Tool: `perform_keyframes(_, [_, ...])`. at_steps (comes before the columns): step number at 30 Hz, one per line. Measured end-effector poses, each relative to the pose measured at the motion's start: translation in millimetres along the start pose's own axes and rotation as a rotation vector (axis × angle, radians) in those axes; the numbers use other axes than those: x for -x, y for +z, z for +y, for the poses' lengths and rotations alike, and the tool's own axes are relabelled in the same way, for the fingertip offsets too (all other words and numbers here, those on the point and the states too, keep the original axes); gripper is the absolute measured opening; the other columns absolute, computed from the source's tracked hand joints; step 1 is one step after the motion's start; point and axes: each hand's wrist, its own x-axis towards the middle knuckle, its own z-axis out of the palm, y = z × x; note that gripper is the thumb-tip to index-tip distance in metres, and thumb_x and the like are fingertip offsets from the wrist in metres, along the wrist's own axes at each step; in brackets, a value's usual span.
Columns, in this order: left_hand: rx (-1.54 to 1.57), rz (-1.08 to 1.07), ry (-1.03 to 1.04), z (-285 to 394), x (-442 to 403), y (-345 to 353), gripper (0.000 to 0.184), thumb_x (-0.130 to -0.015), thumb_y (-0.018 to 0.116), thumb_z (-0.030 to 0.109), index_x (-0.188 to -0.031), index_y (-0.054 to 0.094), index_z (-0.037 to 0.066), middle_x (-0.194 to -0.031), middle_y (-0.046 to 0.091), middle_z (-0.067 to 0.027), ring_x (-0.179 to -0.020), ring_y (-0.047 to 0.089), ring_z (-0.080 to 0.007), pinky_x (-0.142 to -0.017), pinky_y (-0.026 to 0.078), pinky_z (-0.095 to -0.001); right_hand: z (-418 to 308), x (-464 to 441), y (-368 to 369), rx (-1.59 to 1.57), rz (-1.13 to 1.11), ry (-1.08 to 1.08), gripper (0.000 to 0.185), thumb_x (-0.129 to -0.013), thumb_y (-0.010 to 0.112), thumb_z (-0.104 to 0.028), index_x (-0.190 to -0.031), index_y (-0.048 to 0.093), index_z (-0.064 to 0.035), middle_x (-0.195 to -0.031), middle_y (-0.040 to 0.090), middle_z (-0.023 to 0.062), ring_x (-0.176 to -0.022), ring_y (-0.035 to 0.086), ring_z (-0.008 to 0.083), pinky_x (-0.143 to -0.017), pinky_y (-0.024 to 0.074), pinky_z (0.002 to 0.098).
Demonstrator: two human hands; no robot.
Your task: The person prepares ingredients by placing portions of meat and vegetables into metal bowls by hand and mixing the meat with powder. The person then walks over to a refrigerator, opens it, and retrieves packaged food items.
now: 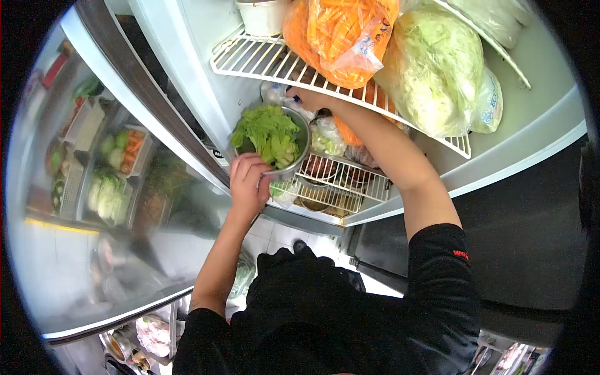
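My left hand (250, 184) is closed on the near rim of a round metal bowl (302, 140), thumb and fingers pinching it. Green leafy lettuce (269, 134) fills much of the bowl. Beneath the upper wire shelf, my right hand (309, 100) reaches into the fridge beside a clear plastic bag (278, 95). Its fingers are partly hidden, so what they touch cannot be made out. Just below that forearm lies a bag of pale green vegetables (328, 136).
The upper wire shelf (250, 59) holds a bag of carrots (340, 37), a large bagged cabbage (437, 69) and a white tub (262, 17). Lower wire racks (340, 187) hold more food. An open glass door (125, 250) stands at left.
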Motion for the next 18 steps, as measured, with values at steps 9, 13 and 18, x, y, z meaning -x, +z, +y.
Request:
perform_keyframes(9, [-0.001,-0.059,0.006,26.4,-1.0,-19.4,0.022,-0.065,0.066,-0.005,-0.085,0.061,0.003,-0.093,0.06,-0.0131,-0.098,0.059,-0.0354,-0.087,0.047,-0.0442,-1.7,-4.7,-0.8,0.123,-0.241,0.072,0.061,-0.071,0.067,-0.013,-0.131,0.059,-0.0189,-0.127,0.058,0.0198,-0.118,0.055,0.0346,-0.098,0.045,0.042])
perform_keyframes(13, [-0.001,-0.082,-0.026,19.3,-2.6,-20.7,0.022,-0.066,0.066,-0.005,-0.086,0.061,0.002,-0.095,0.059,-0.0141,-0.1,0.058,-0.0368,-0.088,0.047,-0.0446,11.6,7.9,0.3,-0.071,0.016,0.049,0.045,-0.076,0.073,-0.017,-0.12,0.064,-0.0138,-0.11,0.064,0.017,-0.1,0.061,0.0299,-0.085,0.0497,0.0421])
perform_keyframes(18, [0.014,-0.05,-0.044,14.9,-0.9,-14.3,0.022,-0.068,0.066,-0.005,-0.088,0.062,0.002,-0.095,0.059,-0.0143,-0.103,0.057,-0.0372,-0.09,0.047,-0.0456,-0.1,20.6,14.9,0.31,0.523,-0.088,0.026,-0.078,0.073,-0.016,-0.103,0.071,-0.0098,-0.09,0.068,0.0094,-0.083,0.065,0.025,-0.074,0.0524,0.0383])
